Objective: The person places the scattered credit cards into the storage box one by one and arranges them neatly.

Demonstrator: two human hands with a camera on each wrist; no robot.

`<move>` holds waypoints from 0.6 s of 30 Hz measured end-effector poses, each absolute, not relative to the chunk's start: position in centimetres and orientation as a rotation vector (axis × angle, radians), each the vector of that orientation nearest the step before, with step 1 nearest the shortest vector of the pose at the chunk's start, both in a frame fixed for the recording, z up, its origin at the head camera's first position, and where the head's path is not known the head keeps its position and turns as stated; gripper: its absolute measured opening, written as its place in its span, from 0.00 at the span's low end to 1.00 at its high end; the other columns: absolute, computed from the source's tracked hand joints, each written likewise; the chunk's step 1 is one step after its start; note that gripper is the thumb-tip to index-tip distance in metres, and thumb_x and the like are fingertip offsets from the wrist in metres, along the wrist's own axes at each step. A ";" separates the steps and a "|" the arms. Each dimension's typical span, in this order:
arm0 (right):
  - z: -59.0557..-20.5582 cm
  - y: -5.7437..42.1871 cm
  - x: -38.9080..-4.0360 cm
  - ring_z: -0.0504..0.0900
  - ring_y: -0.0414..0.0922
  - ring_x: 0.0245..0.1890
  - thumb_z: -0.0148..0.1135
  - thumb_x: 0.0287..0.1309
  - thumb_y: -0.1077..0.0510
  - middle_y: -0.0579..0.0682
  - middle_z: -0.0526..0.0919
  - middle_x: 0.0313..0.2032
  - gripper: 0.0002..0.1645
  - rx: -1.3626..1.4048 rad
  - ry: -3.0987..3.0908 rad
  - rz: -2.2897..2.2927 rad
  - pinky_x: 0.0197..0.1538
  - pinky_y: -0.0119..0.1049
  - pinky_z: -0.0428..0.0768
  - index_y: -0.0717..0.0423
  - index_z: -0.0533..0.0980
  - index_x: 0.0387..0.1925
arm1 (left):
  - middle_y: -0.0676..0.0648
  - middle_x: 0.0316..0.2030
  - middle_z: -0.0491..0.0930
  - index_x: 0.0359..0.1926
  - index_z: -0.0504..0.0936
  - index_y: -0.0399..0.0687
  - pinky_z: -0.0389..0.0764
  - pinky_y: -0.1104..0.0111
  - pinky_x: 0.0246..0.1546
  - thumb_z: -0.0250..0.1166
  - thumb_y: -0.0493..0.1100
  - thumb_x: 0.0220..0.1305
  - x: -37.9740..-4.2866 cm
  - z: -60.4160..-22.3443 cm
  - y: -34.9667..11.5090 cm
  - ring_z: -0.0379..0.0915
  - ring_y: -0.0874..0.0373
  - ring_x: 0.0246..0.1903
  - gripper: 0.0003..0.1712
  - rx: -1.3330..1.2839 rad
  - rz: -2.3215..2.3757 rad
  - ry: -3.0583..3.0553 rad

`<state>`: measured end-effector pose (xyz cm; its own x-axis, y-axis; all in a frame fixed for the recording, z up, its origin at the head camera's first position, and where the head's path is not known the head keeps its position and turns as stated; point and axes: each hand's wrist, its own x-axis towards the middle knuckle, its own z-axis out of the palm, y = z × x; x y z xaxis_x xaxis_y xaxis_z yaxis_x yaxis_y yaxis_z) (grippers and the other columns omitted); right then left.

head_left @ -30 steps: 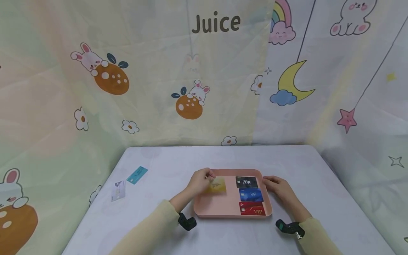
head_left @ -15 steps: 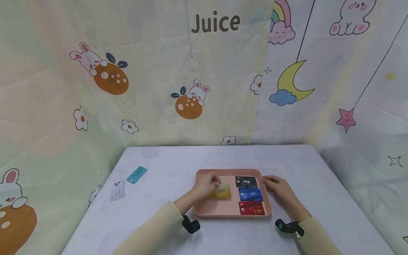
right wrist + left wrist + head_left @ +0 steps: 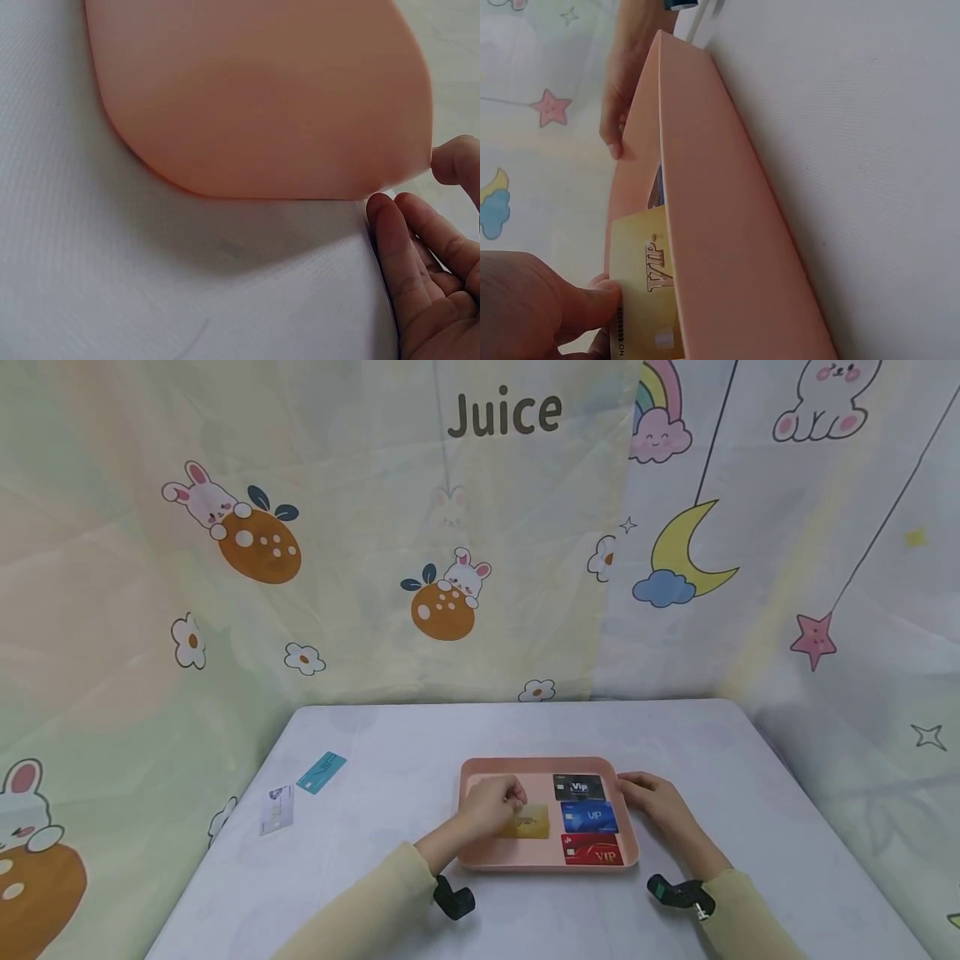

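Observation:
Over the left part of the pink tray (image 3: 517,857), my left hand (image 3: 489,806) pinches a gold VIP card (image 3: 534,823) by its edge. In the left wrist view the thumb lies on the face of the gold card (image 3: 641,262), which stands tilted behind the tray's near wall (image 3: 712,225). My right hand (image 3: 660,806) holds the tray's right edge, thumb at the rim and fingertips at the bottom edge in the right wrist view. Inside the tray, a black VIP card (image 3: 579,788), a blue VIP card (image 3: 590,817) and a red VIP card (image 3: 592,850) form a column on the right.
Toward the table's left edge lie a teal card (image 3: 322,773) and a pale silvery card (image 3: 277,810). The white table (image 3: 375,868) ends at a printed fabric backdrop (image 3: 360,568) behind and at both sides.
My left hand has carried the gold card rightward and toward me, nearer to the column of cards. The right hand stays at the tray's edge, and the other cards have not moved.

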<state>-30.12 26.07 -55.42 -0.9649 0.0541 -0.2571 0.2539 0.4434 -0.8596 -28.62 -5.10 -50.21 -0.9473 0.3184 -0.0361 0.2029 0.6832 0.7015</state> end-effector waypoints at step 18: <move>-55.6 26.1 -30.1 0.65 0.65 0.72 0.58 0.68 0.30 0.68 0.69 0.70 0.47 0.258 2.514 -1.544 0.73 0.65 0.61 0.64 0.69 0.70 | 0.57 0.30 0.78 0.35 0.81 0.54 0.73 0.56 0.52 0.65 0.37 0.69 -28.5 -51.4 -4.9 0.73 0.61 0.36 0.06 0.413 1.084 2.711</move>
